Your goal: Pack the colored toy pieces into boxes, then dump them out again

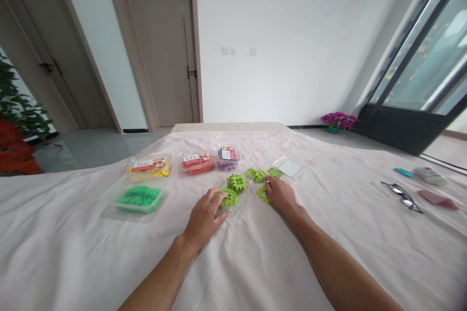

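My left hand (204,216) rests on the near edge of a clear plastic tray (243,198), its fingers curled around a light green interlocking piece (229,198). Another light green assembly (237,182) lies in the same tray. My right hand (280,193) lies just right of the tray, fingers closed over a light green piece (261,193) on the cloth. More loose light green pieces (256,174) lie beyond my right hand, next to the tray's clear lid (290,168).
A pale pink cloth (109,252) covers the table. Boxes of dark green (138,198), yellow (149,165), red (197,162) and purple (227,155) pieces stand at left and behind. Glasses (403,197), a red card (436,199) and small items lie far right.
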The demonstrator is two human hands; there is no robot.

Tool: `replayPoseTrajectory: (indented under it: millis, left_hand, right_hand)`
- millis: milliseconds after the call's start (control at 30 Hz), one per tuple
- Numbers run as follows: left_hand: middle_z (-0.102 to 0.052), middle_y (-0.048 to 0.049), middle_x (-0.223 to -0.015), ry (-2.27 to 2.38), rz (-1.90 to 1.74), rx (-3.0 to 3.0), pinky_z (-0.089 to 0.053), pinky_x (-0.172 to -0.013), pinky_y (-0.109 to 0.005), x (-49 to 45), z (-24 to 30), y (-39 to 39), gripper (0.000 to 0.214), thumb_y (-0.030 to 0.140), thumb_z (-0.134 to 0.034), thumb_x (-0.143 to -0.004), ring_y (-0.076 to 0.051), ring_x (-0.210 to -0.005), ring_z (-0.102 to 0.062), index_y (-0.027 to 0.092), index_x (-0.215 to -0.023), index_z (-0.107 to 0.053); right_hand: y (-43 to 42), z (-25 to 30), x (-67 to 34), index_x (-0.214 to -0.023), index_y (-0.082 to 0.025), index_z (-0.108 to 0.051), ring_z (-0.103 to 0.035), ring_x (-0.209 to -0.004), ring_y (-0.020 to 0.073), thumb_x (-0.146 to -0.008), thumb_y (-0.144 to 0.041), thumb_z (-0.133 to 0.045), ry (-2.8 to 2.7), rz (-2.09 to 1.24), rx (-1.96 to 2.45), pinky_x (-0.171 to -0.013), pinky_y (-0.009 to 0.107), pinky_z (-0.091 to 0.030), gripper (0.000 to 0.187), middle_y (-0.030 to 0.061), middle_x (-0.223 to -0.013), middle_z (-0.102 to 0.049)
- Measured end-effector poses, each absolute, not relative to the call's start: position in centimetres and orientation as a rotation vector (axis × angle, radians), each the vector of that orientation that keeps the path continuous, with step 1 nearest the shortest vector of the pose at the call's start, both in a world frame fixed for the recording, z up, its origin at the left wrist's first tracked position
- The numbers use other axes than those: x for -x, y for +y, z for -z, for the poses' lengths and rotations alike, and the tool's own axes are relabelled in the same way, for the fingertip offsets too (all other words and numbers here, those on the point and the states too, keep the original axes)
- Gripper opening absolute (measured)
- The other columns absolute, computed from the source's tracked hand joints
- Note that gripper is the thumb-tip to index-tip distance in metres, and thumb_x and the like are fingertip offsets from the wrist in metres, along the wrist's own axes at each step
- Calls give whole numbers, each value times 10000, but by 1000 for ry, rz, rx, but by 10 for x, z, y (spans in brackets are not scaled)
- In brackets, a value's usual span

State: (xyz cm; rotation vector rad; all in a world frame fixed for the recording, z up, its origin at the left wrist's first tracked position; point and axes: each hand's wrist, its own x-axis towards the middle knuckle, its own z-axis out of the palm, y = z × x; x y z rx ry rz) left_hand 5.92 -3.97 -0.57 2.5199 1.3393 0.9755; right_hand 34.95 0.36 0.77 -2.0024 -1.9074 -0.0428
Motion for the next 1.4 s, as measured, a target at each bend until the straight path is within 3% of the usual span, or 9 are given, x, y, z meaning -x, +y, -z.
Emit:
replayPoseTrajectory:
  millis: [433, 667, 933, 1233, 1400]
  left_hand:
    - [-522, -50, -1300, 1337, -970, -2514, -491, -1002, -403, -59, 6, -40, 506, 134, -664, -784, -236, -1176, -564, 293, -1240, -513]
    - [-521, -55, -1299, 1326, -968, -2519, -489, -1012, -414, -59, 6, -40, 501, 134, -662, -792, -239, -1187, -558, 286, -1244, -509]
    - [-521, -57, -1304, 1299, -996, -2522, -487, -1018, -421, -58, 8, -39, 516, 121, -664, -787, -242, -1202, -552, 290, -1249, -509]
    - [-530, -54, -1296, 1306, -1001, -2518, -493, -1014, -416, -59, 7, -38, 504, 134, -665, -790, -238, -1196, -563, 297, -1245, -523]
    - [-530, -56, -1295, 1308, -995, -2516, -492, -1015, -417, -59, 6, -39, 508, 126, -664, -786, -238, -1200, -559, 291, -1246, -523]
  right_hand:
    - [2, -8, -349, -1118, -254, -655, -674, -985, 217, -1016, -370, -361, -1918, 69, 2016, -712, 277, -394, 332, 38, -1112, -728]
    - [2, -9, -348, -1131, -267, -666, -672, -955, 212, -1016, -386, -357, -1811, 51, 1951, -752, 281, -408, 350, 44, -1085, -729]
    - [8, -1, -339, -993, -224, -718, -652, -944, 207, -973, -390, -451, -1845, -143, 1631, -825, 276, -428, 315, 59, -1011, -729]
    - [4, -2, -334, -797, -194, -704, -594, -774, 164, -933, -330, -523, -2023, -193, 1547, -726, 254, -398, 264, 33, -803, -665]
    - [4, -2, -335, -780, -191, -700, -596, -770, 164, -918, -305, -523, -1989, -196, 1561, -712, 253, -394, 252, 32, -808, -669]
